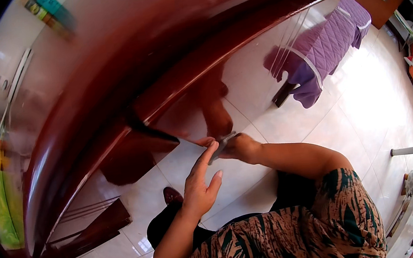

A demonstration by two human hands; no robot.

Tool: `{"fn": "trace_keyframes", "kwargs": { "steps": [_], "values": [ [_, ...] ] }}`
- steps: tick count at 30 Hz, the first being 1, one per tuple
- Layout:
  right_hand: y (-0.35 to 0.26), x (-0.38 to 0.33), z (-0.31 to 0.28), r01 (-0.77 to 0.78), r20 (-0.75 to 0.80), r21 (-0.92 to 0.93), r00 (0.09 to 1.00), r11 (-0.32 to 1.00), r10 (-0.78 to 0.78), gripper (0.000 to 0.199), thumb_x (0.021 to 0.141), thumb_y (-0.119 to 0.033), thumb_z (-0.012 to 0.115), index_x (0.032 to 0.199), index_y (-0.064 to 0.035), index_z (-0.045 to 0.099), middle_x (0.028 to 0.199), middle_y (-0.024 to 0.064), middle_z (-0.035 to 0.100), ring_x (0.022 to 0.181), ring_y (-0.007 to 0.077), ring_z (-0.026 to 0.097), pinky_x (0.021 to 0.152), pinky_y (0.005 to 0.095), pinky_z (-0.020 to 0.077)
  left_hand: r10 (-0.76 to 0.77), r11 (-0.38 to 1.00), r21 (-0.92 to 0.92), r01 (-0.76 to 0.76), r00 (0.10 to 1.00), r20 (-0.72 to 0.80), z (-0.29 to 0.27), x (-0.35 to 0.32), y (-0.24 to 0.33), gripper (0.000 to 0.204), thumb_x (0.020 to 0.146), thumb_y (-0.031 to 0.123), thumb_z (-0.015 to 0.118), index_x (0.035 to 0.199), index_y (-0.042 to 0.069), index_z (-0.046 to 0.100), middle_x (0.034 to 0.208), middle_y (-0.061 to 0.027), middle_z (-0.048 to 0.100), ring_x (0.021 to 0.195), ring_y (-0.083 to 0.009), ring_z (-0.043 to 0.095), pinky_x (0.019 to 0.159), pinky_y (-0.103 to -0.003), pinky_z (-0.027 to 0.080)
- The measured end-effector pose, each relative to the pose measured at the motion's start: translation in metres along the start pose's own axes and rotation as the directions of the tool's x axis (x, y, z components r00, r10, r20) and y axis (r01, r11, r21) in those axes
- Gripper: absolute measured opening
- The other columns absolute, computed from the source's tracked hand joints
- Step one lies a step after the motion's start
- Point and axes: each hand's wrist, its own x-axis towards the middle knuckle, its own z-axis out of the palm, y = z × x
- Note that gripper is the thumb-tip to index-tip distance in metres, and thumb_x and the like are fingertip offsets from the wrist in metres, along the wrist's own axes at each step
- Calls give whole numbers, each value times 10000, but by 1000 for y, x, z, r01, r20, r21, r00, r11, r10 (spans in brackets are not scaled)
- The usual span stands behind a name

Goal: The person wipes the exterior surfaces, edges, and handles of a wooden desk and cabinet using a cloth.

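Observation:
My right hand [243, 148] is closed around a grey, cloth-like item [222, 146], whose exact kind I cannot make out. My left hand [199, 187] is just left of it, with straight fingers and the thumb held apart. Its fingertips reach the lower edge of a glossy dark red panel [184, 119] under the table; whether they press on it I cannot tell. Above both hands curves the polished dark red wooden table [106, 69], its rim bent across the view.
A purple quilted cover [323, 50] drapes a bench at the upper right. Pale tiles [315, 128] form the floor. A white shelf [409, 223] with small items stands at the lower right. A green package [3, 205] lies at the far left, and a dark shoe [172, 195] shows below.

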Motion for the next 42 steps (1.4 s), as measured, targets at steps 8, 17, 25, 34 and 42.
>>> {"fn": "trace_keyframes", "kwargs": {
  "steps": [8,17,25,34,42],
  "values": [
    [-93,-66,-6,127,-462,157,886,979,-41,259,912,-16,535,1162,45,569,1122,128,629,1058,232,626,955,351,520,16,999,-50,-19,998,-64,-1,-11,9,619,872,21,572,1450,-3,352,1443,-210,448,1343,-331,438,1107,-375,342],
    [-12,-6,-62,87,-540,102,841,991,-18,334,897,-18,539,1230,-17,518,1109,122,618,958,248,656,883,325,574,17,997,-68,-22,996,-84,-5,-17,7,649,875,25,580,1471,25,324,1447,-195,451,1337,-326,444,1104,-370,342],
    [39,25,-91,-110,-479,19,871,994,106,328,936,-97,537,1256,-108,468,1152,108,616,1042,241,632,896,373,556,-13,1000,-26,12,998,-55,-8,-18,6,724,877,27,598,1508,63,243,1467,-137,450,1366,-293,417,1124,-385,326],
    [-42,-32,-16,40,-410,113,912,993,10,218,885,15,527,1103,16,538,1097,134,604,1012,241,630,865,292,552,24,999,-28,-27,996,-85,-8,-21,5,720,882,56,605,1504,55,243,1440,-151,473,1347,-299,441,1110,-383,345],
    [-109,-88,32,536,-561,-342,542,772,-625,393,914,-71,642,1245,47,467,983,78,609,870,148,611,833,275,508,52,998,-14,-53,994,-98,-1,-25,1,744,889,61,615,1517,60,216,1471,-163,433,1339,-308,447,1099,-384,362]
  ]
}}
